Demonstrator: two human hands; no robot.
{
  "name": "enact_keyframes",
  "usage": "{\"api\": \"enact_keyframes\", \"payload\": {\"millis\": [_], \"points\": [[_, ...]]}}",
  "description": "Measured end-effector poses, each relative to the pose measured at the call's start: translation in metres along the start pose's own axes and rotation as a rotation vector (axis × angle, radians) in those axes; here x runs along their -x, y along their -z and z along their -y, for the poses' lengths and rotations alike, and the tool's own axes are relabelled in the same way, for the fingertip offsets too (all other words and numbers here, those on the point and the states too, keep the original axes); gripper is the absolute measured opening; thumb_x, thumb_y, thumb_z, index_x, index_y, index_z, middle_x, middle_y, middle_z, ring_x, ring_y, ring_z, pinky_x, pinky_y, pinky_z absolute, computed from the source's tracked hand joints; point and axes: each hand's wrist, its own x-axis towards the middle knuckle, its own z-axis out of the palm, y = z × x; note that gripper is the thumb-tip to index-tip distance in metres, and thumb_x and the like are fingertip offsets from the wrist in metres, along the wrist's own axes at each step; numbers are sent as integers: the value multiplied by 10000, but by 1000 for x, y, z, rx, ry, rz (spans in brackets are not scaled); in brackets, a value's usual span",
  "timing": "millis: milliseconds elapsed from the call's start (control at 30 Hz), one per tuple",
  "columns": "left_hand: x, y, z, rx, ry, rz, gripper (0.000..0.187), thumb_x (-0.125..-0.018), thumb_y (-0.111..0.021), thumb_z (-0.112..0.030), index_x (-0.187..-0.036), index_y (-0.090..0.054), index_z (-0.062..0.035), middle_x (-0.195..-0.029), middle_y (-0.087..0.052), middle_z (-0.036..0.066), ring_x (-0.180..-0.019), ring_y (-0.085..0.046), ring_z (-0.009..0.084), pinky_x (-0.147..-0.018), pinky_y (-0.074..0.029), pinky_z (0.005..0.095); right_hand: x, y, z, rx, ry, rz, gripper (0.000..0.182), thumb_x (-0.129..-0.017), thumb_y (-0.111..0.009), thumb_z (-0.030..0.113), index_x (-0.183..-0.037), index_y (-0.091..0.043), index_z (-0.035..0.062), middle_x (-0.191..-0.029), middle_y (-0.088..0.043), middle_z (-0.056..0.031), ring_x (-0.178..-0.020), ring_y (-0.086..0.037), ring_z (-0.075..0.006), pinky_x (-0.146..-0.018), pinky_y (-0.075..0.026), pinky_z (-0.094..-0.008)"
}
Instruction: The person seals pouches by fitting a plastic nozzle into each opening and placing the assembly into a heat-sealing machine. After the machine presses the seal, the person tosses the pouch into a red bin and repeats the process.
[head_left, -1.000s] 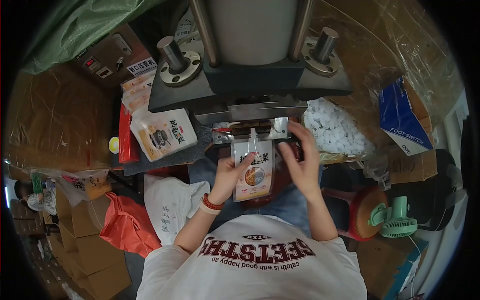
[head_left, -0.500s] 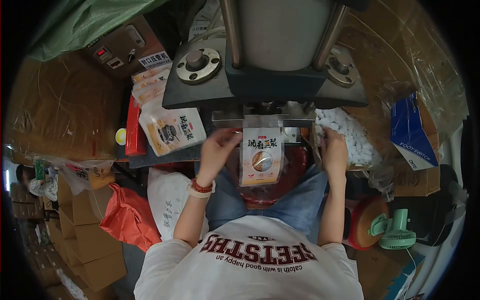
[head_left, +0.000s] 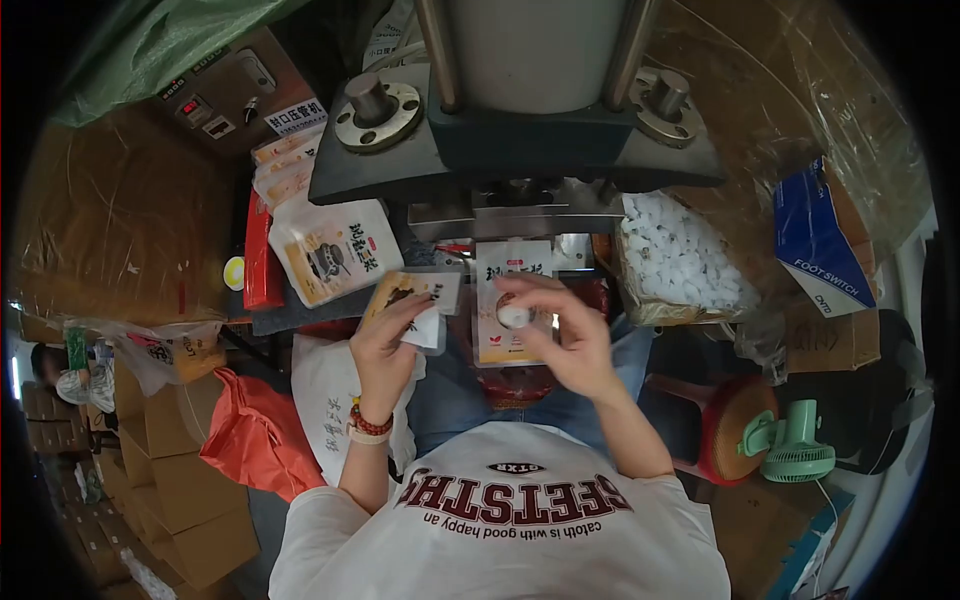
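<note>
My left hand (head_left: 385, 345) is closed on a printed pouch (head_left: 415, 300) in yellow and white, tilted left of the press. Another printed pouch (head_left: 490, 345) hangs upright under the press's metal bar (head_left: 515, 222). My right hand (head_left: 575, 340) is in front of that hanging pouch, its thumb and fingers curled around what looks like a small white plastic piece (head_left: 515, 317). The fingers are slightly blurred and hide part of the pouch's round window. More pouches (head_left: 335, 250) lie stacked to the left, beside a red box (head_left: 262, 255).
A box of small white plastic pieces (head_left: 685, 260) stands right of the press (head_left: 510, 130). Farther right are a blue box (head_left: 820, 240), a green fan (head_left: 800, 450) and a red stool (head_left: 735, 430). A control box (head_left: 235, 100) stands at the back left.
My right hand has moved left from the box of white pieces to the hanging pouch. My left hand has moved down and left and now holds another pouch. The view has shifted slightly.
</note>
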Motion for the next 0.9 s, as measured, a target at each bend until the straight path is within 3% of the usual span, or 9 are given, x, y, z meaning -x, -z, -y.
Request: {"api": "enact_keyframes", "payload": {"millis": [67,267,333,467,533,633,767,867,900], "points": [[-1,-5,-17,-63,-302,101,421,-624,-522,98,-991,-697,-11,-1033,-689,141,-1022,-652,270,-854,-520,324,-3,-12,1,23,12,4,259,-824,-651,4,-1076,-618,47,-1257,-551,-167,-1233,-478,-264,-908,-473,-303],[-7,-13,-41,-14,-356,221,380,-638,-557,71,-976,-703,-22,-1006,-698,130,-949,-675,286,-851,-519,328,-2,1,3,87,118,39,238,-813,-692,85,-1044,-641,67,-1346,-472,-139,-1272,-432,-276,-1022,-356,-394],[-7,-24,-28,74,-275,268,368,-652,-583,62,-988,-706,-23,-1014,-698,129,-922,-684,270,-793,-530,303,4,2,0,-78,-114,-3,221,-818,-696,120,-1024,-639,63,-1325,-489,-131,-1247,-455,-280,-1024,-345,-389],[1,-50,-9,244,-124,286,223,-763,-629,13,-974,-701,-4,-922,-716,97,-791,-686,171,-686,-525,265,10,10,-6,31,-140,-61,233,-812,-702,124,-1021,-630,52,-1316,-494,-139,-1215,-480,-295,-1004,-367,-383],[5,-60,4,403,315,514,156,-857,-668,-107,-931,-694,28,-811,-706,52,-684,-623,72,-597,-497,234,11,12,-9,268,-232,-133,262,-802,-707,108,-1038,-619,36,-1282,-507,-157,-1166,-513,-305,-955,-409,-365],[4,-84,5,671,504,418,238,-887,-675,-196,-886,-691,41,-755,-682,22,-656,-579,35,-565,-477,214,8,17,0,523,-112,-378,275,-800,-701,90,-1049,-607,22,-1235,-530,-156,-1124,-536,-293,-903,-442,-352],[-23,-86,-12,868,671,354,233,-890,-668,-197,-875,-684,34,-782,-684,30,-667,-611,67,-584,-487,211,2,60,14,692,-25,-525,124,-872,-596,23,-988,-622,-15,-975,-628,-108,-916,-581,-182,-821,-440,-266],[-19,-92,2,828,678,447,225,-885,-666,-177,-931,-675,43,-897,-691,64,-758,-644,98,-667,-525,234,0,83,12,790,-116,-518,93,-856,-615,35,-927,-631,-23,-926,-632,-136,-893,-613,-240,-781,-465,-303],[-12,-96,6,742,634,530,215,-888,-656,-139,-987,-669,52,-955,-694,90,-795,-662,114,-700,-544,245,5,83,10,731,-144,-580,100,-850,-618,21,-937,-635,-26,-870,-641,-126,-783,-626,-202,-708,-468,-267]]}}
